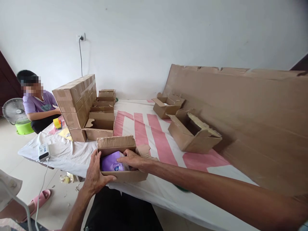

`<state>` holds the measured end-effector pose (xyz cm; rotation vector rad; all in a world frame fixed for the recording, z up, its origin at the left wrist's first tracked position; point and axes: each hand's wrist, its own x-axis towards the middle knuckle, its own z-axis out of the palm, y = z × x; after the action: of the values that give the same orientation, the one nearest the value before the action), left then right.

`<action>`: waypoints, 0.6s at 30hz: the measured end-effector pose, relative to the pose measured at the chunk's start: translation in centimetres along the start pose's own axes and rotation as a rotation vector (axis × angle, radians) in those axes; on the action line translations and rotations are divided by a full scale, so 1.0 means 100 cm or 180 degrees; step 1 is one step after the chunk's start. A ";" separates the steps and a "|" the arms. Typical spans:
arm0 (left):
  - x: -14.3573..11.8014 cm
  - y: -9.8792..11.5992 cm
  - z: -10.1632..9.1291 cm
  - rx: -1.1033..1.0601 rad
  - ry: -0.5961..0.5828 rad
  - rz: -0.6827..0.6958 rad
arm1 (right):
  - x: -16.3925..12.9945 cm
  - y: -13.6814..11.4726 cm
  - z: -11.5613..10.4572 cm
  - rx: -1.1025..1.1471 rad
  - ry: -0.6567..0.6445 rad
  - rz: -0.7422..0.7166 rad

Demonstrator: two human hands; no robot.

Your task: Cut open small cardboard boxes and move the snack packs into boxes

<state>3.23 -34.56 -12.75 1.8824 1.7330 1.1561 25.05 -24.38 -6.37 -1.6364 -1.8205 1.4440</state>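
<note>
One view only, from the camera on my head. It looks forward and down across the sheet-covered table [144,128], close above my left hand [95,175] and right hand [134,159] at the near edge. It faces the white wall [154,38]; a seated person [38,106] sits far left.
</note>
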 end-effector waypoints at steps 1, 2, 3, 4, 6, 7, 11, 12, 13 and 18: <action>0.000 0.000 -0.001 -0.0014 -0.0015 -0.0015 | -0.005 -0.003 0.000 -0.0085 0.0066 0.0021; 0.001 0.000 -0.003 -0.0025 -0.0030 -0.0033 | -0.010 -0.006 0.001 -0.0170 0.0166 -0.0022; 0.002 0.001 -0.004 -0.0030 -0.0040 -0.0053 | -0.014 -0.009 0.001 -0.0240 0.0290 -0.0125; 0.003 0.001 -0.006 -0.0030 -0.0046 -0.0073 | -0.019 -0.011 0.001 -0.0306 0.0396 -0.0206; 0.005 0.003 -0.008 -0.0017 -0.0066 -0.0104 | -0.025 -0.014 -0.001 -0.0369 0.0545 -0.0330; 0.006 0.003 -0.008 -0.0005 -0.0081 -0.0111 | -0.027 -0.015 -0.003 -0.0382 0.0602 -0.0377; 0.012 0.004 -0.007 0.0069 -0.0095 -0.0065 | -0.032 -0.016 -0.016 -0.0466 0.0832 -0.0562; 0.014 0.005 -0.006 0.0089 -0.0083 -0.0034 | -0.033 -0.016 -0.020 -0.0445 0.0867 -0.0622; 0.017 0.005 -0.005 0.0108 -0.0070 0.0003 | -0.033 -0.016 -0.024 -0.0391 0.0902 -0.0699; 0.034 0.011 -0.008 0.0208 -0.0130 0.0234 | -0.034 -0.016 -0.040 0.0050 0.0984 -0.0959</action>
<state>3.09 -31.76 -10.34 2.0096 1.7123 1.0914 28.29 -25.24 -1.99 -1.4106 -1.7772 1.0133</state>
